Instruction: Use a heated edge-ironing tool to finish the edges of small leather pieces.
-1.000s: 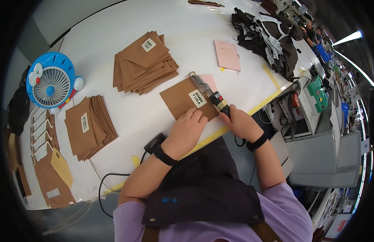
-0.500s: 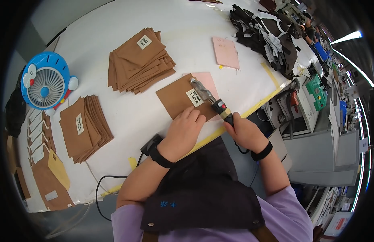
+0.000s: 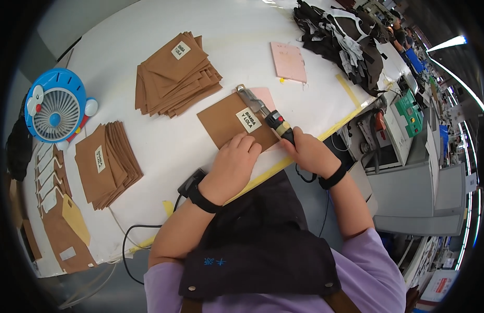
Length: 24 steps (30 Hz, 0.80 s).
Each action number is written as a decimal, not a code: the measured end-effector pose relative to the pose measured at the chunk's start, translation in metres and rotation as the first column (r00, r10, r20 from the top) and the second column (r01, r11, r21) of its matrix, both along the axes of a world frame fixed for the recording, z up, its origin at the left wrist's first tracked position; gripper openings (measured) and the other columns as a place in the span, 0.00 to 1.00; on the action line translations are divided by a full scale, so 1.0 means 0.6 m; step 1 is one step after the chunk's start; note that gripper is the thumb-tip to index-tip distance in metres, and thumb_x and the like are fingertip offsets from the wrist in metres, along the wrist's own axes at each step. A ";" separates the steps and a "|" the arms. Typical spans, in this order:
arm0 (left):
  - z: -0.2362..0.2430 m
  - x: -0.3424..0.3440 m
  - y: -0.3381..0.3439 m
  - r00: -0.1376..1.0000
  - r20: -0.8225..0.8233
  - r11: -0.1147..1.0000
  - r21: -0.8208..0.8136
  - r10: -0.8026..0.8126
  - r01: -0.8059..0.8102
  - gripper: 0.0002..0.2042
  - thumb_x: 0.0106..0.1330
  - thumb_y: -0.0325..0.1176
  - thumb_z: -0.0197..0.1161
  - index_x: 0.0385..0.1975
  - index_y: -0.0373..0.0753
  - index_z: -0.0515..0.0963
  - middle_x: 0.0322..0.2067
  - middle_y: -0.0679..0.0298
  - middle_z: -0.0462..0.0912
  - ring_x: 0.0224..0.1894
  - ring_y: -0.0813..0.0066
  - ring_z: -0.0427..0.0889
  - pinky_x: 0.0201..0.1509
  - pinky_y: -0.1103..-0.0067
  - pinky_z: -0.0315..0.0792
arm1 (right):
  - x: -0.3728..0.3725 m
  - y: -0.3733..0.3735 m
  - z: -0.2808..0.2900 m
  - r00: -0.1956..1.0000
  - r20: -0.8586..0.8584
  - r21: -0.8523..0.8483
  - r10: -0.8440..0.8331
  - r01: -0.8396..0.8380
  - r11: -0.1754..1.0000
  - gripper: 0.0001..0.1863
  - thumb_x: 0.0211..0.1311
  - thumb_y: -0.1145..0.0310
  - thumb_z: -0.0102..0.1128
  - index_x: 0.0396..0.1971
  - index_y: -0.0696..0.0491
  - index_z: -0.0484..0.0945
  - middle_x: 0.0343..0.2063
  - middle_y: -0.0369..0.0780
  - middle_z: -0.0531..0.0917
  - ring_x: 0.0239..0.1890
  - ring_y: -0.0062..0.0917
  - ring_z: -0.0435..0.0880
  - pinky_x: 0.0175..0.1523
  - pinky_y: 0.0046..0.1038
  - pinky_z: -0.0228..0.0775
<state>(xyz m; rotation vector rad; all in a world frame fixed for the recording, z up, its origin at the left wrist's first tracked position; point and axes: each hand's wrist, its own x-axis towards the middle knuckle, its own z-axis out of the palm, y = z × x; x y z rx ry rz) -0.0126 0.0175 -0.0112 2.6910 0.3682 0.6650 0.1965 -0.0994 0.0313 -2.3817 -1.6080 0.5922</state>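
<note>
A flat brown panel (image 3: 221,122) with a white label (image 3: 248,120) lies near the table's front edge, partly over a pink sheet (image 3: 263,96). My left hand (image 3: 235,161) rests on its near edge, fingers side by side and slightly bent, fingertips just below the label. My right hand (image 3: 311,152) is closed round the black handle of a stick-shaped hand tool (image 3: 267,113) with a metal barrel. Its metal head reaches over the panel's far right edge, beside the label; whether it touches cannot be made out. A dark cord hangs under my right hand.
Two stacks of brown panels stand left, one farther (image 3: 174,78) and one nearer (image 3: 109,164). Beyond them is a blue fan (image 3: 55,107). A pink pad (image 3: 289,62) and a heap of dark pieces (image 3: 346,47) lie at the back right. A black box (image 3: 192,182) sits by my left wrist.
The tool and my right hand have shifted slightly left and away from me over the panel. The whole view has also moved a little; my left hand stays on the panel.
</note>
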 end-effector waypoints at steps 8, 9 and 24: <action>0.003 0.007 -0.005 0.998 0.056 0.999 0.048 0.003 -0.006 0.07 0.60 0.26 0.58 0.37 0.35 0.76 0.43 0.55 0.78 0.55 0.55 0.77 0.58 0.66 0.75 | 0.006 -0.006 0.031 1.000 -0.007 -0.054 0.007 -0.007 0.999 0.23 0.77 0.53 0.51 0.37 0.62 0.68 0.18 0.47 0.80 0.15 0.37 0.81 0.25 0.36 0.73; 0.006 0.009 -0.004 0.998 0.056 0.999 0.051 -0.006 0.003 0.07 0.60 0.26 0.58 0.37 0.35 0.76 0.43 0.55 0.78 0.55 0.55 0.77 0.58 0.66 0.75 | 0.012 0.009 0.029 1.000 0.008 -0.045 0.007 -0.006 0.999 0.22 0.77 0.54 0.51 0.36 0.62 0.68 0.17 0.47 0.80 0.16 0.36 0.82 0.25 0.35 0.74; 0.002 0.000 0.000 1.000 -0.027 1.000 0.012 -0.014 0.014 0.11 0.59 0.27 0.67 0.40 0.35 0.76 0.50 0.55 0.78 0.59 0.54 0.75 0.61 0.66 0.74 | -0.044 -0.131 0.051 0.985 0.167 -0.150 -0.053 0.079 0.986 0.20 0.73 0.55 0.55 0.41 0.60 0.68 0.22 0.52 0.82 0.26 0.52 0.83 0.31 0.47 0.75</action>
